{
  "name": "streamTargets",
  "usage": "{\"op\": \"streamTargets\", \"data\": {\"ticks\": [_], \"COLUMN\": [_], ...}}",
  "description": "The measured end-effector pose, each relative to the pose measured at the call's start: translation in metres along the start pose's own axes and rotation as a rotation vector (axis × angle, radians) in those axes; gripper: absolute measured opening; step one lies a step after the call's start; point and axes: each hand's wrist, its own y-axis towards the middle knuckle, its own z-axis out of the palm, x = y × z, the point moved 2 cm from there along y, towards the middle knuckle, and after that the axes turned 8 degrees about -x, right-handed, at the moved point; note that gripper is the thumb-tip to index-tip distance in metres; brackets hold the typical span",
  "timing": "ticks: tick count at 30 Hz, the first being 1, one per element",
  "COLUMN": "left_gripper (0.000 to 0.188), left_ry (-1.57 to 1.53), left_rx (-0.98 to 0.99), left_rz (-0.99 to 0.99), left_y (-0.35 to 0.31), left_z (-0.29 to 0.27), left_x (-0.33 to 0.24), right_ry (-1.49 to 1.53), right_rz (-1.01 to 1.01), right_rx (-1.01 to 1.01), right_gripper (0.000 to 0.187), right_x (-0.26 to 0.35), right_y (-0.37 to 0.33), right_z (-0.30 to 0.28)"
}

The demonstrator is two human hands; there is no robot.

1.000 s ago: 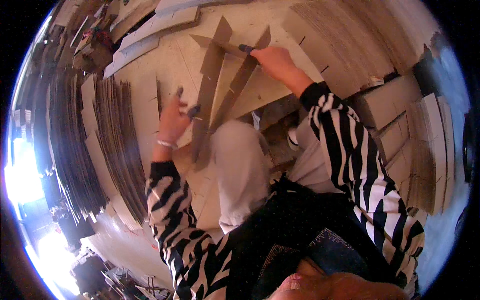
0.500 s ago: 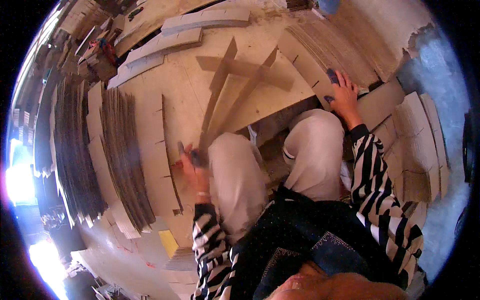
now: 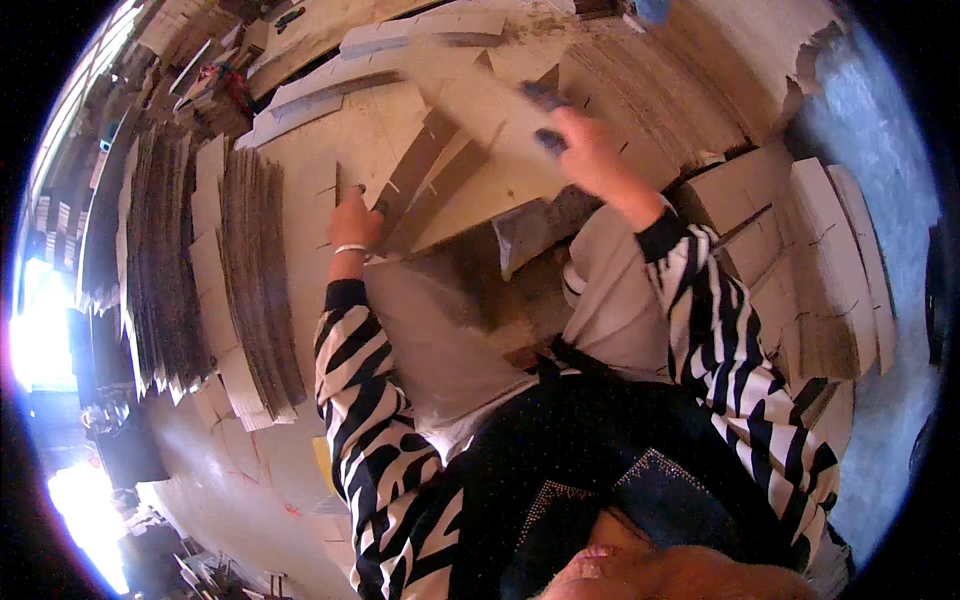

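Cardboard strips [image 3: 430, 165], standing on edge at eleven o'clock from the middle of the view, resting on the pale wooden counter [image 3: 515, 180] just past the left knee [image 3: 420, 310]. At ten o'clock, just beside the strips, the left hand [image 3: 353, 222], with a light band [image 3: 351, 249] around the wrist and dark coverings [image 3: 381, 207] on thumb and fingertip; impossible to tell whether gripping a strip's edge or only lying close to it. At one o'clock, raised over the counter, the right hand [image 3: 597, 160], with dark-capped fingers [image 3: 541, 96] drawn narrow on a single blurred strip [image 3: 470, 95] (too smeared for its edges to be made out), pointing off toward eleven o'clock above the upright ones.

Farther out, at nine o'clock, an inner cardboard stack [image 3: 262, 290], layered and leaning, and beyond it a darker outer stack [image 3: 160, 270]. Between one and two o'clock, a broad layered pile [image 3: 690, 95]; at three o'clock, paler slotted sheets [image 3: 830, 270]. Farthest, at eleven o'clock, long flat cardboard pieces [image 3: 325, 88] lying across the counter, then a small red bundle [image 3: 230, 85] toward half past ten.
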Motion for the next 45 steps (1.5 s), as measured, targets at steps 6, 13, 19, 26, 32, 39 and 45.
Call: {"op": "streamTargets", "data": {"ticks": [6, 13, 19, 26, 32, 39, 45], "left_gripper": [0.029, 0.024, 0.023, 0.019, 0.016, 0.017, 0.017], "left_ry": [0.022, -0.016, 0.034, -0.037, -0.019, 0.012, 0.023], "left_rx": [-0.019, -0.081, -0.381, 0.091, 0.047, 0.063, 0.104], "left_rz": [-0.034, -0.024, 0.125, 0.334, 0.331, 0.309, 0.368], "left_y": [-0.004, 0.009, 0.002, -0.045, -0.058, -0.054, -0.055], "left_z": [0.032, 0.038, 0.017, 0.032, 0.03, 0.028, 0.031], "left_x": [-0.02, -0.019, -0.058, -0.084, -0.08, -0.077, -0.087], "right_ry": [0.116, -0.121, -0.284, -0.296, -0.225, -0.306, -0.325], "right_rz": [0.004, -0.061, -0.206, -0.292, -0.2, -0.201, -0.202], "right_rx": [0.265, 0.445, 0.418, 0.488, 0.486, 0.664, 0.542], "right_gripper": [0.016, 0.018, 0.015, 0.028, 0.029, 0.034, 0.033], "right_x": [0.041, 0.053, 0.072, 0.065, 0.039, 0.043, 0.046], "right_y": [-0.003, 0.008, 0.018, 0.035, 0.023, -0.029, -0.03], "right_z": [0.069, 0.051, 0.053, 0.068, 0.074, 0.09, 0.07]}}
